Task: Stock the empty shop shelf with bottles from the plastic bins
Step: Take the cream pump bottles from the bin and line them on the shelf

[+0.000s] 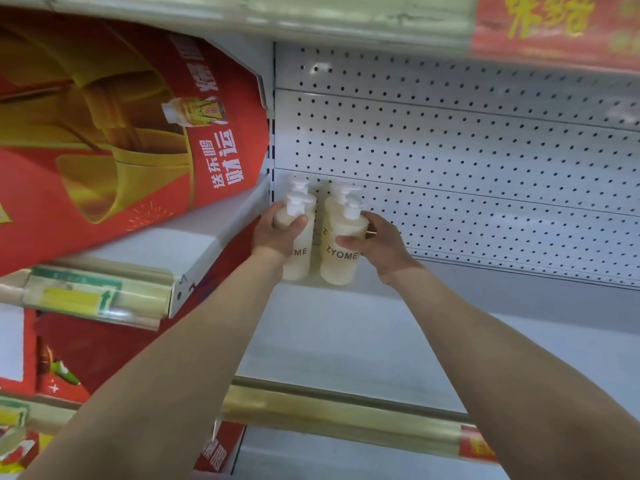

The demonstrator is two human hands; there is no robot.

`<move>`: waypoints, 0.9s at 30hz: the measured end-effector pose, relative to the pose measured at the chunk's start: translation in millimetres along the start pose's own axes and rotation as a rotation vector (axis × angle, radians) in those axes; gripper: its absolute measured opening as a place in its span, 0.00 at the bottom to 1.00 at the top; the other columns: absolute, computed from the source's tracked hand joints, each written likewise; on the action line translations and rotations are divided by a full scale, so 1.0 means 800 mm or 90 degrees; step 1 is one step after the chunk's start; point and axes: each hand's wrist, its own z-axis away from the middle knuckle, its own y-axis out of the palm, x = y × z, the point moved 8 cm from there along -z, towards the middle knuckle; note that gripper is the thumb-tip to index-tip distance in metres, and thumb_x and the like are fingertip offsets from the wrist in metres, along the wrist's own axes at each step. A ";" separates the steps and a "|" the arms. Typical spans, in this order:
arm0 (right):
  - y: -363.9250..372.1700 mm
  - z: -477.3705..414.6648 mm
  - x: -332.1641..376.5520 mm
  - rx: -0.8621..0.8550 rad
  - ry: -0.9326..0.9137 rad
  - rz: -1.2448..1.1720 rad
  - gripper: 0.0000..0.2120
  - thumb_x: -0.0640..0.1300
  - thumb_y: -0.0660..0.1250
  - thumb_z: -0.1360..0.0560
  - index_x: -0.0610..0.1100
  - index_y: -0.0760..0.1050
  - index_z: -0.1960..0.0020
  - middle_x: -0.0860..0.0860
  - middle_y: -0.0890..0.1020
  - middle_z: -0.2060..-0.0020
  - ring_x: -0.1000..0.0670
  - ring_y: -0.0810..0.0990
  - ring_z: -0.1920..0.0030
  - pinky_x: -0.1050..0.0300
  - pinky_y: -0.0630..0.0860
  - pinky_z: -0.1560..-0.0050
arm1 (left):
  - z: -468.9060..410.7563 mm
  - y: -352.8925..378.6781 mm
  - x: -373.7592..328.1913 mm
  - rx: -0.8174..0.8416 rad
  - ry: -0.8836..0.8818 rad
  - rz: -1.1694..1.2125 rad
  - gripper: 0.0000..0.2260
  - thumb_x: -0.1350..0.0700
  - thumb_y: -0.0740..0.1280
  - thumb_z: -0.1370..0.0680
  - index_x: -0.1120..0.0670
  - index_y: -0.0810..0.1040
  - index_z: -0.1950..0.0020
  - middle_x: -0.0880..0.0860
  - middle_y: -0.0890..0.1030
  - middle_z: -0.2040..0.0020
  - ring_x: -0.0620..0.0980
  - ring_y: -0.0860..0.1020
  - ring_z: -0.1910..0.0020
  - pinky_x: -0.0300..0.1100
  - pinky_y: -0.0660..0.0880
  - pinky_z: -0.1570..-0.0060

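Cream-coloured, the left bottle (300, 263) is wrapped in our left hand (277, 234), the right bottle (341, 258) in our right hand (379, 245), far back on the shelf (346, 341); we seat both upright against 2 rear bottles (300, 185).

4 cream bottles (341, 258) with white pumps and black lettering; white back panel (467, 150) dotted with dark holes; red carton (104, 140), gold print.

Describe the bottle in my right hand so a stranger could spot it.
On the white shelf with the pegboard back, four cream pump bottles cluster in the left corner. It is the front right one, in the right hand, the only one showing ZYOME in full.
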 end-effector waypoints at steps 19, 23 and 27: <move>0.016 0.023 0.023 -0.019 0.052 0.251 0.43 0.54 0.77 0.29 0.45 0.61 0.22 0.48 0.71 0.28 0.46 0.70 0.28 0.49 0.69 0.30 | 0.024 -0.006 -0.027 0.017 -0.012 -0.172 0.29 0.50 0.71 0.23 0.57 0.67 0.26 0.58 0.74 0.31 0.58 0.74 0.34 0.54 0.73 0.36; 0.000 0.054 0.073 -0.045 -0.006 0.380 0.40 0.55 0.73 0.26 0.46 0.59 0.21 0.47 0.68 0.25 0.45 0.66 0.26 0.52 0.66 0.31 | 0.061 -0.007 -0.066 0.031 0.058 -0.260 0.24 0.51 0.72 0.24 0.57 0.70 0.31 0.57 0.78 0.36 0.53 0.79 0.44 0.45 0.75 0.44; -0.011 0.099 0.125 -0.074 -0.068 0.517 0.36 0.57 0.70 0.24 0.51 0.60 0.21 0.48 0.68 0.26 0.46 0.65 0.25 0.51 0.67 0.31 | 0.103 -0.027 -0.110 0.032 0.122 -0.290 0.31 0.53 0.74 0.25 0.51 0.67 0.25 0.54 0.76 0.32 0.55 0.77 0.39 0.39 0.69 0.52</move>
